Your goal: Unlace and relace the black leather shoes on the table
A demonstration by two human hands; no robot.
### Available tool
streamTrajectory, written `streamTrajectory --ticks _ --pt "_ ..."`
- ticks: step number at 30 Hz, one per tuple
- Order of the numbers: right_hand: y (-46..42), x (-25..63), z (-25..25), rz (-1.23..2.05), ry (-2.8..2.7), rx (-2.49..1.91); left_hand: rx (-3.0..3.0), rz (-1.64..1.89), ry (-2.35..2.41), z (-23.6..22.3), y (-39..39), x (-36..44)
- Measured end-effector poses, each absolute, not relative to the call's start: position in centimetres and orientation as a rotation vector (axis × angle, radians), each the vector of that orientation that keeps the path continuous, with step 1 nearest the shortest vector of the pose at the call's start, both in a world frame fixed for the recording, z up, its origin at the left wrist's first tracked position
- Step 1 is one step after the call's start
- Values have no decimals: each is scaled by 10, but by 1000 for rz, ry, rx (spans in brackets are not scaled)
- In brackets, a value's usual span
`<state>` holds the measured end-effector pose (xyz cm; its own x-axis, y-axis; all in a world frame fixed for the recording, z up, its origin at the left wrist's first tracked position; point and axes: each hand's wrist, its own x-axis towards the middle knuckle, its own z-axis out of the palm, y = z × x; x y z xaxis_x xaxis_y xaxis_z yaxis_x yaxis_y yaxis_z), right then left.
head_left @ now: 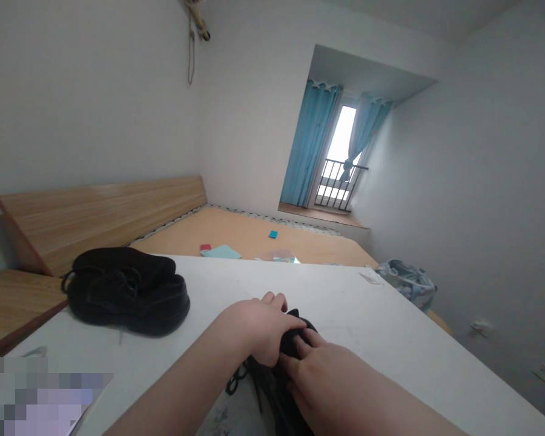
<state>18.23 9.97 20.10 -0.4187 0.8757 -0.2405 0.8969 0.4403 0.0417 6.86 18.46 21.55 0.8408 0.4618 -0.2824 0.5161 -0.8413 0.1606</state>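
Observation:
Both my hands are on a black lace-up shoe [277, 396] at the near middle of the white table [340, 297]. My left hand [261, 330] curls over the shoe's far end, thumb pressed on the black material. My right hand [320, 372] grips the same end from the right, its fingertips close to my left thumb. A loop of black lace hangs out on the shoe's left side. Much of the shoe is hidden by my hands and wrists. More black footwear [127, 297] rests to the left on the table.
Behind the table lies a bed [249, 221] with a wooden headboard [118, 212] and small papers on it. A patterned fabric bag [411, 284] stands past the table's right edge. A blurred-out patch [36, 402] covers the lower left corner. Blue curtains [311, 145] hang at the window.

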Motion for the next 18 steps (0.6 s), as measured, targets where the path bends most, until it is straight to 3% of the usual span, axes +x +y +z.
streamTrajectory --ticks 11,18 --pt "123 175 179 -293 2157 1032 2779 -362 746 214 186 70" --pt "135 174 159 -258 2240 1078 2795 -393 759 216 183 71"
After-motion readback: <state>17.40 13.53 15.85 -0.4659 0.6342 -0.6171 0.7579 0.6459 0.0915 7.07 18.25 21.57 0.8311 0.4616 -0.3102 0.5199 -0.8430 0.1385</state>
